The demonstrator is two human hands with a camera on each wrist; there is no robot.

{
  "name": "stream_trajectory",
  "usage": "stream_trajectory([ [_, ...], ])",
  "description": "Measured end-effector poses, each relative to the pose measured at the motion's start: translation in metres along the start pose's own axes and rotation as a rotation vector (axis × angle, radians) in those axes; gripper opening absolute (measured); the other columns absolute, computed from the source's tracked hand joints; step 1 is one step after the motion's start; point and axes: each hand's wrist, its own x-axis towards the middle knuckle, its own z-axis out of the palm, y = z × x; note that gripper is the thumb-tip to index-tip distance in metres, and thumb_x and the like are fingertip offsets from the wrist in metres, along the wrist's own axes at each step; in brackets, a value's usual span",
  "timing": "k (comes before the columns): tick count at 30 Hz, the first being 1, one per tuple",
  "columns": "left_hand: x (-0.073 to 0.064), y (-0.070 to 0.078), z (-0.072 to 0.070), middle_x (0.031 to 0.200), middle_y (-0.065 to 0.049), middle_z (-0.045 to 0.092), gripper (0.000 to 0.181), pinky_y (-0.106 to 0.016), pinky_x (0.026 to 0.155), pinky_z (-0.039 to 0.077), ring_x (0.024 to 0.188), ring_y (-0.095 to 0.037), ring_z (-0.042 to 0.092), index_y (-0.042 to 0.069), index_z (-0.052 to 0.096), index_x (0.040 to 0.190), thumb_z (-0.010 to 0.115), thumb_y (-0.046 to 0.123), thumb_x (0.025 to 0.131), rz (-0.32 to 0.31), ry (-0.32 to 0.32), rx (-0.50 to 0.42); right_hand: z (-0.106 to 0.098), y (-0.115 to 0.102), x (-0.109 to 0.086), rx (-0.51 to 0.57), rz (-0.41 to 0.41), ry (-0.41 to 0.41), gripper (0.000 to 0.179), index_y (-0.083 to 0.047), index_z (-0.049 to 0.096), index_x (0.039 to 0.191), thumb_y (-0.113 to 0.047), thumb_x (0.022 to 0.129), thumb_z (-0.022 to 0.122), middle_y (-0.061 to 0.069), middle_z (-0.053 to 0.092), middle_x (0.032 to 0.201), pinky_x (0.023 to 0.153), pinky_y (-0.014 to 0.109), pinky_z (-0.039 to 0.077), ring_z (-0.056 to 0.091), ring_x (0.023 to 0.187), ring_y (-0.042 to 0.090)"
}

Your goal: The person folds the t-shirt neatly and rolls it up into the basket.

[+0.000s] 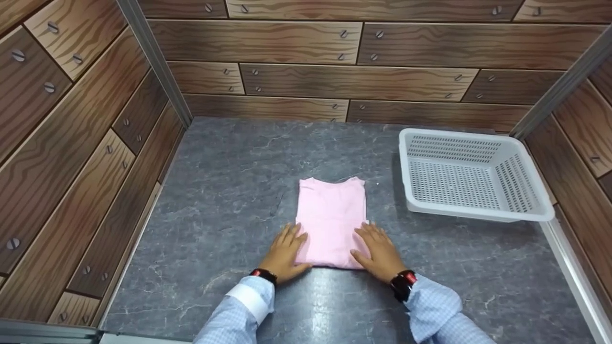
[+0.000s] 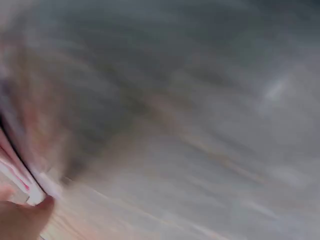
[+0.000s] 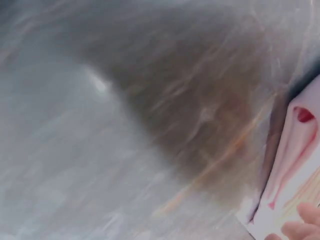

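Observation:
A folded pink shirt point(image 1: 331, 220) lies flat on the grey marbled table, its neckline toward the back wall. On its lower left edge rests my left hand point(image 1: 285, 253), fingers spread and the thumb at the near fold. My right hand point(image 1: 381, 253) touches the lower right edge in much the same way, palm down. The left wrist view is blurred; part of the left hand point(image 2: 22, 220) and a sliver of pink cloth show at its lower left. In the right wrist view, layered folds of the shirt point(image 3: 290, 155) stand beside the right hand's fingertips point(image 3: 305, 227).
A white perforated plastic basket point(image 1: 452, 184) stands at the back right of the table point(image 1: 229, 191), with nothing seen in it. Wood-patterned walls point(image 1: 296, 43) with metal corner posts point(image 1: 158, 62) enclose the table at the back and both sides.

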Motion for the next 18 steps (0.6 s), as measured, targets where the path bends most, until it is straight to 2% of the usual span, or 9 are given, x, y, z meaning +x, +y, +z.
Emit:
stream_trajectory([
  [3,-0.007,-0.004,0.0,0.146,-0.014,0.05,0.059,-0.049,0.11,0.04,0.139,-0.038,0.041,0.011,0.058,0.132,0.074,0.039,0.082,0.13,0.029,0.122,-0.003,-0.001,-0.008,-0.076,-0.1,-0.035,0.063,-0.004,0.059,0.131,-0.035,0.079,0.076,0.022,0.057,0.136,0.111,0.059,0.033,0.05,0.13,0.042],
  [5,-0.009,-0.004,0.002,0.142,-0.011,0.055,0.053,-0.045,0.108,0.043,0.137,-0.034,0.047,0.013,0.06,0.129,0.074,0.035,0.082,0.172,0.045,0.179,-0.001,-0.003,-0.011,-0.14,-0.16,-0.041,0.067,-0.005,0.06,0.129,-0.038,0.074,0.079,0.019,0.061,0.132,0.108,0.058,0.037,0.056,0.125,0.038],
  [9,-0.008,0.004,0.007,0.14,-0.011,0.057,0.051,-0.044,0.105,0.046,0.133,-0.032,0.051,0.013,0.06,0.129,0.072,0.028,0.082,0.182,0.058,0.24,0.009,-0.008,-0.013,-0.251,-0.236,-0.005,0.067,-0.009,0.062,0.125,-0.039,0.068,0.081,0.016,0.065,0.124,0.102,0.058,0.043,0.062,0.114,0.033],
  [12,-0.004,0.014,0.011,0.137,-0.009,0.059,0.048,-0.047,0.101,0.048,0.129,-0.031,0.054,0.015,0.06,0.128,0.069,0.022,0.081,0.204,0.086,0.332,0.017,-0.011,-0.013,-0.335,-0.27,0.034,0.065,-0.01,0.063,0.123,-0.038,0.067,0.081,0.016,0.066,0.118,0.097,0.055,0.046,0.063,0.107,0.034],
  [15,-0.001,0.023,0.015,0.134,-0.005,0.062,0.041,-0.049,0.099,0.048,0.124,-0.027,0.058,0.019,0.061,0.126,0.064,0.023,0.086,0.253,0.122,0.447,0.023,-0.013,-0.012,-0.409,-0.303,0.078,0.063,-0.01,0.064,0.121,-0.034,0.064,0.081,0.017,0.067,0.114,0.092,0.051,0.049,0.064,0.101,0.034],
  [18,0.002,0.029,0.016,0.131,-0.002,0.064,0.034,-0.05,0.098,0.049,0.12,-0.024,0.061,0.022,0.062,0.124,0.052,0.024,0.092,0.285,0.156,0.51,0.027,-0.014,-0.011,-0.454,-0.328,0.12,0.06,-0.011,0.064,0.118,-0.025,0.062,0.079,0.016,0.068,0.11,0.089,0.049,0.05,0.065,0.095,0.033],
])
